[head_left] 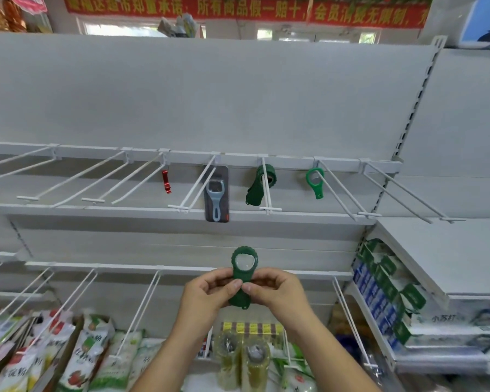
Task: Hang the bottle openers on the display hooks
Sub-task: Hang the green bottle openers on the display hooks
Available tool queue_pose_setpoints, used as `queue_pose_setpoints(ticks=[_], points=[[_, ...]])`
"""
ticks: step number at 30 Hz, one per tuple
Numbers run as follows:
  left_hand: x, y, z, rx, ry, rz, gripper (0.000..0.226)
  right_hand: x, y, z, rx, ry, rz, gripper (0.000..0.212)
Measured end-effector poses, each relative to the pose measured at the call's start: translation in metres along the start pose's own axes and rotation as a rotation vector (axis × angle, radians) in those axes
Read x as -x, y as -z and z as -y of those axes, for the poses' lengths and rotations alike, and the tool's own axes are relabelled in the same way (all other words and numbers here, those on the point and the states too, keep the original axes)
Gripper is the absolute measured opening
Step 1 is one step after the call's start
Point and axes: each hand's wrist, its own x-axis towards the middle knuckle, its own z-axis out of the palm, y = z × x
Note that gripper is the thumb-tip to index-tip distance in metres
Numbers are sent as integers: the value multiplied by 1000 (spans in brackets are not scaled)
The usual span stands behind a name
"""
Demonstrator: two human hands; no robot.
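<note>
Both hands, left [207, 292] and right [277, 291], pinch a green opener [242, 274] upright below the hooks [266, 188]. Four openers hang above.

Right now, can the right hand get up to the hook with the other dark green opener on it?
Probably yes. Nothing stands between the right hand and that hook above, but its grip is busy pinching the dark green opener with the left hand.
</note>
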Motion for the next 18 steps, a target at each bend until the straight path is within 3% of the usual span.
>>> queue_pose_setpoints(ticks=[18], points=[[8,13,-12,-7,-19,-38,19,-4,7,23,-92,-13,-28,19]])
